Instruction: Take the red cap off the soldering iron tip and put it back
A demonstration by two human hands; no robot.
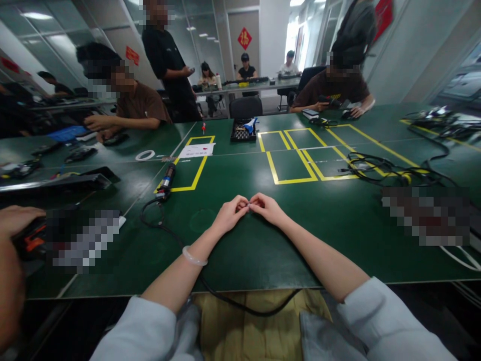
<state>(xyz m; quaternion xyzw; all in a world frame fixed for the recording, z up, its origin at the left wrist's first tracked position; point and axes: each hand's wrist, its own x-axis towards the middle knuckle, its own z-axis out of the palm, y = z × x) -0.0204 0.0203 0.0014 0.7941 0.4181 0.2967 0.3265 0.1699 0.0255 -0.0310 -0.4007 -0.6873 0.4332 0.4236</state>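
My left hand (230, 214) and my right hand (266, 207) meet fingertip to fingertip over the green table (240, 250), a little in from its near edge. Both are closed in a pinch on a tiny object (248, 204) between them, too small to name. A pale bangle (194, 256) sits on my left wrist. To the left lies a black electric screwdriver (167, 179), and its black cable (169, 233) runs under my left forearm and off the table edge.
Yellow tape boxes (296, 163) mark the table's middle. A black parts tray (243, 129) and a white paper (197, 150) lie further back, a tape ring (145, 155) at left, tangled cables (379, 168) at right. Another person's hand (17, 220) rests at far left; other people sit across.
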